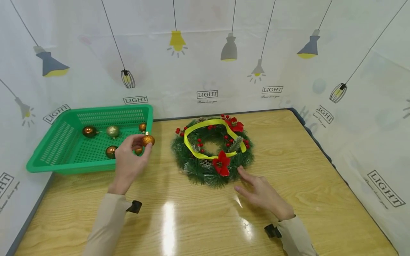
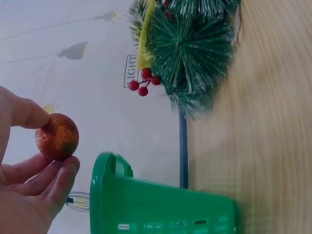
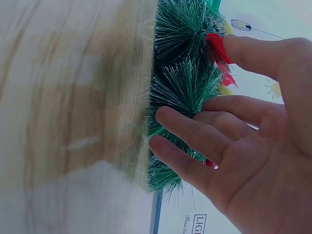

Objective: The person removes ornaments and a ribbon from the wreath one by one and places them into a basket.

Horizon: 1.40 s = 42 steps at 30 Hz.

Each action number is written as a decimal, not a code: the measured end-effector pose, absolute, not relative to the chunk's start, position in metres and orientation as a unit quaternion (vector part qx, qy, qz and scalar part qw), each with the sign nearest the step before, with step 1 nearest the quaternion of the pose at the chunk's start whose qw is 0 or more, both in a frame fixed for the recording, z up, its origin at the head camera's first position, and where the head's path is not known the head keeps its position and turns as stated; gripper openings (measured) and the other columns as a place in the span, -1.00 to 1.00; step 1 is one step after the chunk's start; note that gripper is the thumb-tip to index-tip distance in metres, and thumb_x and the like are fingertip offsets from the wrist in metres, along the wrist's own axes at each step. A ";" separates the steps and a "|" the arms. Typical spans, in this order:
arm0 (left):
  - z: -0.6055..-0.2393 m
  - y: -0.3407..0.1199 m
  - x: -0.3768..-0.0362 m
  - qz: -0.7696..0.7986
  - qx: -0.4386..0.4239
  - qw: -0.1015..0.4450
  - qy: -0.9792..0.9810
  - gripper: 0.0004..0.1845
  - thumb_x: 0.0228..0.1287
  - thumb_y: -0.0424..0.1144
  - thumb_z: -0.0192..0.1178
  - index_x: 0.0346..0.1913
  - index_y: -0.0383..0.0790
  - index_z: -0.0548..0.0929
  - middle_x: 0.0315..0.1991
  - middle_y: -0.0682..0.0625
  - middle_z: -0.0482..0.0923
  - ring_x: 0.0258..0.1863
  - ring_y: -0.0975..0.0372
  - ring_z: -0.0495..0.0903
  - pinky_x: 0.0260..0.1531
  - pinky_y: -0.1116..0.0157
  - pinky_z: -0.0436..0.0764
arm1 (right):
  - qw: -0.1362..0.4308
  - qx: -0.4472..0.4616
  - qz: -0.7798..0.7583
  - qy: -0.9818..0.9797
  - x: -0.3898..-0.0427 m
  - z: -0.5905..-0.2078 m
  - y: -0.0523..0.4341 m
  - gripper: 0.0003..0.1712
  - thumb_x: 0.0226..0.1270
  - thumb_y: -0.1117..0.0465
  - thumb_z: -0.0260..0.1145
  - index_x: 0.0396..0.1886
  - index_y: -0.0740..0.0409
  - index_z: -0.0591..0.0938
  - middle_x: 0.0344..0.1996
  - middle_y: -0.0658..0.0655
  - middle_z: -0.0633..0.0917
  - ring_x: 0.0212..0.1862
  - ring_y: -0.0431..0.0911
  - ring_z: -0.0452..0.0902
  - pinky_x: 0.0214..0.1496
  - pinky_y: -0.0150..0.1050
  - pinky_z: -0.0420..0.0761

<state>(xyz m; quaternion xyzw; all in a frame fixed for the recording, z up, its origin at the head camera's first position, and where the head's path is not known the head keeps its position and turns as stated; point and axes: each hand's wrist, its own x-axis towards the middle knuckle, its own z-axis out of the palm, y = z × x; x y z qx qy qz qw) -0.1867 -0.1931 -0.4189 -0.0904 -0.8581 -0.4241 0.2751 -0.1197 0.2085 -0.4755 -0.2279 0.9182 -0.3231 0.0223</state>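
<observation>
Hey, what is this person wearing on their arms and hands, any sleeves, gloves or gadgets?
Both hands are bare: no gloves or rings show on the left hand or the right hand. Each arm wears a long beige sleeve reaching the wrist. A small black device sits at the left cuff and another black device at the right cuff.

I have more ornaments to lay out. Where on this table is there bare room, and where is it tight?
Bare wood lies right of the wreath toward the table edge, and along the near edge between the sleeves. It is tight between the green basket and the wreath, where the left hand pinches a glittery orange ball; the right hand touches the wreath's near side.
</observation>
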 end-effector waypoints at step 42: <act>-0.385 -0.312 -0.220 -0.340 0.032 0.125 -0.931 -0.44 0.54 -0.07 0.01 0.33 -0.49 0.44 0.14 -0.44 0.51 0.08 -0.18 0.56 -0.08 0.11 0.62 | 0.008 -0.234 -0.329 0.915 -0.121 -0.480 0.208 -0.28 0.50 0.08 0.28 0.45 0.43 0.34 0.39 0.42 0.38 -0.65 -0.44 0.06 0.31 0.11 0.55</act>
